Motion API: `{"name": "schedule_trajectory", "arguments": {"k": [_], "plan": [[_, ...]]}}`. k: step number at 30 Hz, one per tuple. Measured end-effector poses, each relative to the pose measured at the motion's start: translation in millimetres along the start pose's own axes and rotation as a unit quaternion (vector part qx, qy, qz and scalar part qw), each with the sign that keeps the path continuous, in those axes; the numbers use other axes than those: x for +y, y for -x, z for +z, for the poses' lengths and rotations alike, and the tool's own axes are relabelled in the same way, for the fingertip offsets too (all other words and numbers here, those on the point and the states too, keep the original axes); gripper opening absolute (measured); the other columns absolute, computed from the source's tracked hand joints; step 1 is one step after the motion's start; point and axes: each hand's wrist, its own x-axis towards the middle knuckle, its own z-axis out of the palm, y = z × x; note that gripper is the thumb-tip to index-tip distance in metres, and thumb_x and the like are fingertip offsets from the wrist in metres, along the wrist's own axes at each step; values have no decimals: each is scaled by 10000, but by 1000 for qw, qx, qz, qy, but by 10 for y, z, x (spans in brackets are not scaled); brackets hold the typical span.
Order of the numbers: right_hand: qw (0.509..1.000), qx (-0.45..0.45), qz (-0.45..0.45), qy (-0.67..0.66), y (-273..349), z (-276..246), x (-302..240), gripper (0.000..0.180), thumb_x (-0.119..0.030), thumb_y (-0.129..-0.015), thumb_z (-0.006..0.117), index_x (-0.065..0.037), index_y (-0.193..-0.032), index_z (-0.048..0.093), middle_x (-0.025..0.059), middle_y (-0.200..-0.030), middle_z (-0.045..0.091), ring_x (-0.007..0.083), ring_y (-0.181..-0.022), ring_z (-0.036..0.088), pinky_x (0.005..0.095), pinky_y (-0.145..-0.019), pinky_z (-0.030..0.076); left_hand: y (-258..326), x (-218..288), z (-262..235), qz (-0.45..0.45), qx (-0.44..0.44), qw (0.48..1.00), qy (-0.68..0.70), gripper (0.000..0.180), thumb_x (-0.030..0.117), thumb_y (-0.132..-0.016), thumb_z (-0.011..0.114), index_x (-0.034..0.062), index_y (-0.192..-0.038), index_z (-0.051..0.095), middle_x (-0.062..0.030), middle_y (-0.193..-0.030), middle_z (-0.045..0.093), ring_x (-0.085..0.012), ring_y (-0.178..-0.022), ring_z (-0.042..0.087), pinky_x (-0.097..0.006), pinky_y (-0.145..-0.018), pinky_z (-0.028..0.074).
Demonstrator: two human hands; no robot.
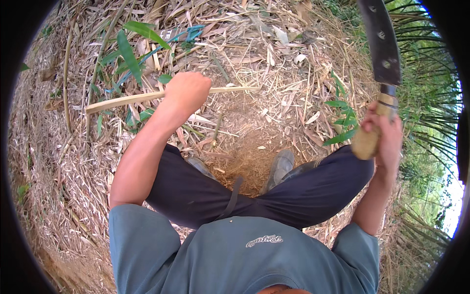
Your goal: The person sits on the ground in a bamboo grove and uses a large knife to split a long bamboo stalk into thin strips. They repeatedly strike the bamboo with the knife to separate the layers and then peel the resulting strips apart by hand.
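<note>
Fingers of the left hand (pixel 186 91) wrap tight round a pale bamboo strip (pixel 122 100), held level above the straw ground (pixel 274 63). Right hand (pixel 384 137) grips the wooden handle of a raised machete (pixel 382 44), blade pointing up. Shoes (pixel 279 166) rest on bare dirt below.

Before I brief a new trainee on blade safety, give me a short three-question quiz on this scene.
1. True or false: the left hand grips a pale split bamboo strip held roughly level above the ground.
2. What does the right hand hold? A) a saw B) a long dark chopping knife with a wooden handle C) a rope
3. Fill in: the blade points ____, away from the person's legs.

Key: 1 true; 2 B; 3 up
</note>
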Motion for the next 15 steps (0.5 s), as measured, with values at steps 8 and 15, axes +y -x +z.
{"name": "schedule_trajectory", "arguments": {"k": [8,15], "plan": [[979,-127,151,-57,246,2105,934,122,-76,-768,676,-13,-859,625,25,-667,598,104,-529,542,276,-504,462,-149,-168,199,-13,23,1000,4,171,221,-866,683,67,-810,731,-154,-748,700,-353,-752,704,-465,-686,557],[967,-132,130,177,363,2437,1336,208,-241,-749,689,-37,-742,646,78,-571,609,187,-508,576,381,-528,463,-70,-215,280,-20,6,1000,12,148,157,-852,633,66,-826,746,-141,-815,728,-330,-783,729,-453,-685,580]]}}
